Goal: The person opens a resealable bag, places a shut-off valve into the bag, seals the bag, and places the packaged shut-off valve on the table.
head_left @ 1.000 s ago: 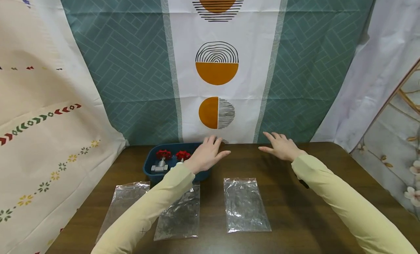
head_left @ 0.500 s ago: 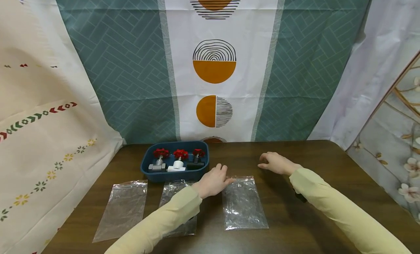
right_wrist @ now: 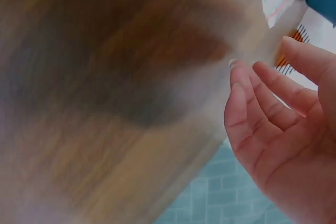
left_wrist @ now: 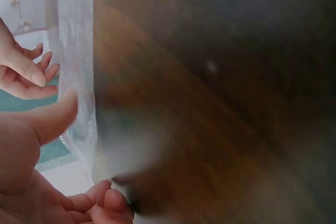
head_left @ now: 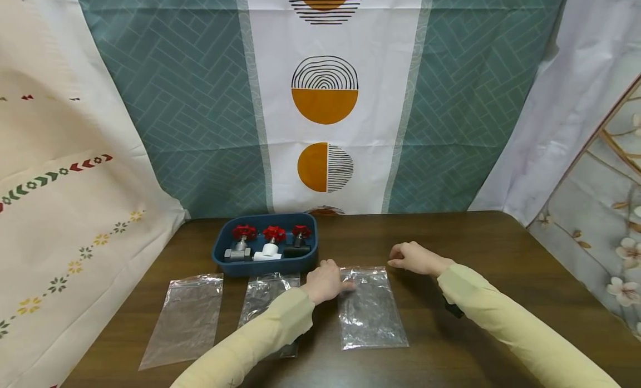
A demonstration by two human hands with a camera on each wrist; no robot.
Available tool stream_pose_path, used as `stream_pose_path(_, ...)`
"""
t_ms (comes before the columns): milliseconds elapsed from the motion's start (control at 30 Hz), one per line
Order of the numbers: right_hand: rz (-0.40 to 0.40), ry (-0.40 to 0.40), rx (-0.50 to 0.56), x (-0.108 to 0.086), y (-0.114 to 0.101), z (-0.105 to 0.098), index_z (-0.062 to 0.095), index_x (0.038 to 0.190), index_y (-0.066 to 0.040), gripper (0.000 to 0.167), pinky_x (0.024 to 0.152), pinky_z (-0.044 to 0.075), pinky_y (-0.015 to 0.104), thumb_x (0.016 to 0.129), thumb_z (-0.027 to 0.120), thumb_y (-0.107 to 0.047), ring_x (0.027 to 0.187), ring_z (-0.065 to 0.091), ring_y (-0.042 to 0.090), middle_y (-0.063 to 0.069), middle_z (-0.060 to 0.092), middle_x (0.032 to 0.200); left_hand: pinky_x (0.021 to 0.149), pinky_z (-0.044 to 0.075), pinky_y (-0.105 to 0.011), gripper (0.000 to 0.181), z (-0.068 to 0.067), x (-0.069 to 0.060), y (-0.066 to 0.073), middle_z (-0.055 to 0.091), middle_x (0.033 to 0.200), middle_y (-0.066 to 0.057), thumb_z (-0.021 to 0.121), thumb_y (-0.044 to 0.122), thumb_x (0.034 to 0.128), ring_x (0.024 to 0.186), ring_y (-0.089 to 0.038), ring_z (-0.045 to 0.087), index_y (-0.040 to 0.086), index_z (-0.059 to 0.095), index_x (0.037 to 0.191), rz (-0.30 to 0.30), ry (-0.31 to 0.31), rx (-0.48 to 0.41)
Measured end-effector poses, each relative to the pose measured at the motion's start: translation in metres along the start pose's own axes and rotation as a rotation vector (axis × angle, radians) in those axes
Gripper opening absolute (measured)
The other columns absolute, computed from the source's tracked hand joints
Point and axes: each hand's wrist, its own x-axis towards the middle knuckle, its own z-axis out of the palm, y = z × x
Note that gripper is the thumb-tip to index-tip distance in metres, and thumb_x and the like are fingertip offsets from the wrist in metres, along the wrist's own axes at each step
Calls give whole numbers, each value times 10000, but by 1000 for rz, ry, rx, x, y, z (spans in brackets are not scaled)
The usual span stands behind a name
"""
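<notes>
Three clear plastic bags lie on the table: the left one (head_left: 185, 321), the middle one (head_left: 265, 293) partly under the left forearm, and the right one (head_left: 373, 315). My left hand (head_left: 324, 282) is at the right bag's upper left corner, thumb over its edge; in the left wrist view the thumb and loosely bent fingers (left_wrist: 113, 203) show beside the plastic (left_wrist: 79, 77), contact unclear. My right hand (head_left: 415, 259) hovers to the right of that bag's top edge, holding nothing, its fingers (right_wrist: 262, 103) loosely bent in the right wrist view.
A blue tray (head_left: 220, 260) stands at the back left, holding three valves with red handwheels: a metal one (head_left: 239, 251), a white one (head_left: 269, 251) and a black one (head_left: 299, 247). Patterned cloths (head_left: 200, 98) hang behind and beside the brown table (head_left: 481, 254).
My left hand has moved from over the tray down to the right bag's corner, uncovering the tray. My right hand has lowered and moved slightly left, its fingers more bent.
</notes>
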Motion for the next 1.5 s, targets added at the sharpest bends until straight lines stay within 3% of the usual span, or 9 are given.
stream_pose_path(233, 39, -28, 103, 1, -11, 8, 597, 960, 6, 201, 506, 461, 292, 863, 624, -167, 606, 554, 197, 21, 587, 747, 542, 428, -345, 593, 5, 5, 2, 379, 763, -104, 778, 421, 653, 677, -215, 429, -36, 456, 849, -29, 43, -67)
stream_pose_path(500, -12, -29, 107, 4, -12, 11, 621, 914, -5, 162, 520, 450, 282, 835, 655, -142, 577, 540, 168, -10, 592, 722, 618, 419, -345, 528, 3, 11, 2, 430, 810, -88, 811, 269, 657, 740, -243, 450, -22, 461, 923, 21, 76, -187)
stream_pose_path(600, -40, -40, 139, 3, -10, 11, 630, 888, -18, 128, 531, 454, 302, 832, 657, -130, 582, 540, 185, -3, 599, 708, 573, 407, -321, 441, 0, 11, 1, 502, 771, -83, 778, 156, 714, 697, -223, 516, -28, 455, 951, 81, 94, -300)
stream_pose_path(700, -73, -52, 185, 1, -8, 8, 637, 861, -35, 91, 552, 468, 357, 833, 654, -120, 593, 544, 215, 18, 608, 710, 520, 399, -275, 316, -3, 11, 0, 553, 761, -81, 713, 38, 767, 666, -173, 570, -17, 452, 936, 158, 110, -483)
stream_pose_path(833, -115, -32, 245, -3, -5, 4, 646, 839, -47, 73, 564, 473, 392, 828, 659, -118, 608, 549, 227, 30, 609, 726, 501, 433, -231, 217, -5, 10, 0, 557, 741, -40, 679, -7, 783, 612, -118, 563, 5, 483, 875, 209, 144, -685)
stream_pose_path(1100, -164, 23, 308, -7, -3, -7, 659, 825, -50, 51, 596, 480, 439, 839, 643, -96, 617, 553, 216, 39, 610, 722, 516, 459, -230, 131, -15, 8, -1, 562, 694, 13, 672, 85, 815, 577, -89, 550, 28, 559, 851, 256, 265, -728)
stream_pose_path(1300, -235, 9, 367, -12, -12, -20, 654, 849, -52, 100, 601, 475, 441, 872, 612, -140, 658, 548, 360, 88, 626, 742, 535, 475, -259, 90, -33, 2, -1, 591, 705, 4, 637, 118, 851, 598, -139, 572, 44, 584, 855, 266, 255, -808)
stream_pose_path(1500, -208, 20, 370, -13, -28, -30, 661, 856, -104, 144, 464, 357, 247, 895, 584, -219, 558, 467, 161, 57, 584, 690, 530, 468, -268, 82, -53, -3, 0, 583, 665, -20, 635, 101, 851, 574, -149, 539, 35, 586, 843, 283, 235, -850)
